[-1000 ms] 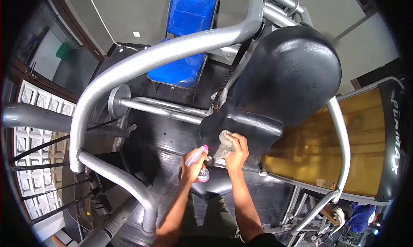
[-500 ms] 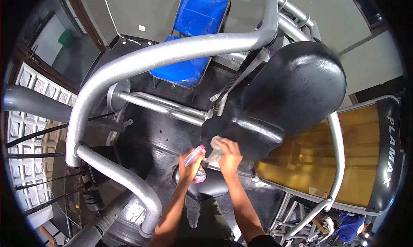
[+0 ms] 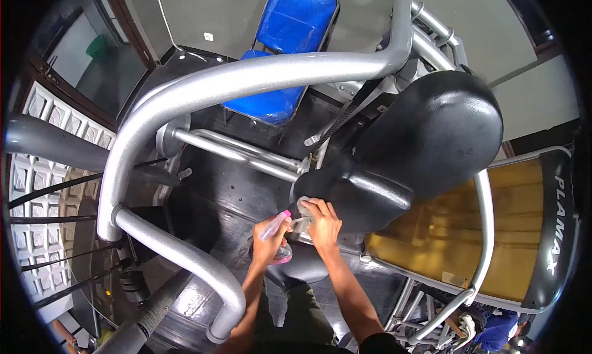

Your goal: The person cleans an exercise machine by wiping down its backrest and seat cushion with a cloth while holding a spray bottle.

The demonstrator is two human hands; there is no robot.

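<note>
My left hand (image 3: 267, 243) is wrapped round a spray bottle (image 3: 283, 253) with a clear body and a pink-tipped nozzle. To its right, my right hand (image 3: 324, 223) grips a pale cloth (image 3: 303, 207), fingers bent over it. The cloth is at the near edge of a black padded seat (image 3: 345, 194); whether it presses on the pad I cannot tell. Behind the seat rises a rounded black backrest (image 3: 438, 132). Below my hands lies another black pad (image 3: 301, 269), partly covered by my left hand.
A thick silver frame tube (image 3: 259, 77) arches over the left and far side. Past it stands a blue chair (image 3: 293, 18) by the grey wall. At right is a treadmill-like machine with an amber panel (image 3: 450, 231). Another silver bar (image 3: 185, 255) curves near my left arm.
My view has shifted slightly, so the machine sits a little further right and lower. My right hand and the cloth have moved slightly left relative to the seat; both hands keep their hold.
</note>
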